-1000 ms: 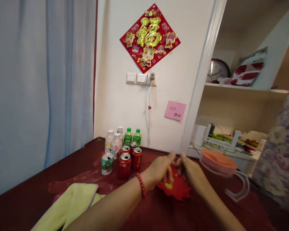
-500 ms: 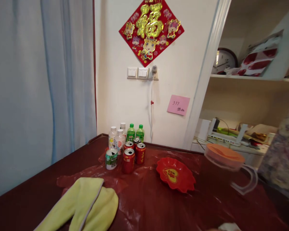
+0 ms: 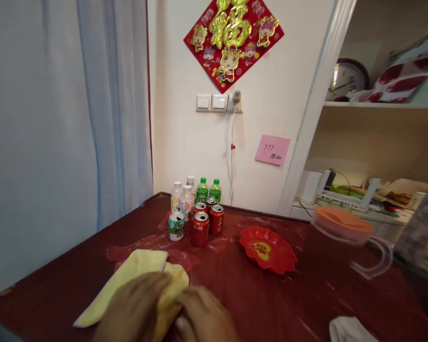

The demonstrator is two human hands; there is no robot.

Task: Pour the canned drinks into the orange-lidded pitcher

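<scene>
A yellow cloth (image 3: pixel 128 275) with a pale edge lies on the dark red table, bunched at its right part. My left hand (image 3: pixel 135 304) is over its middle, with fingers curled into the fabric. My right hand (image 3: pixel 205 313) grips the cloth's right edge, its fingers bent round the bunched part. Both hands are somewhat blurred, and their thumbs are mostly hidden.
Behind the cloth stand several drink cans (image 3: pixel 200 230) and bottles (image 3: pixel 187 202). A red scalloped plate (image 3: pixel 278 256) lies right of them, and a clear pitcher with an orange lid (image 3: pixel 342 219) stands farther right. White fabric (image 3: pixel 349 330) is at the bottom right.
Both hands have come into view from below and taken hold of the yellow cloth, whose right part is now bunched. The view has shifted slightly, and more of the white fabric shows.
</scene>
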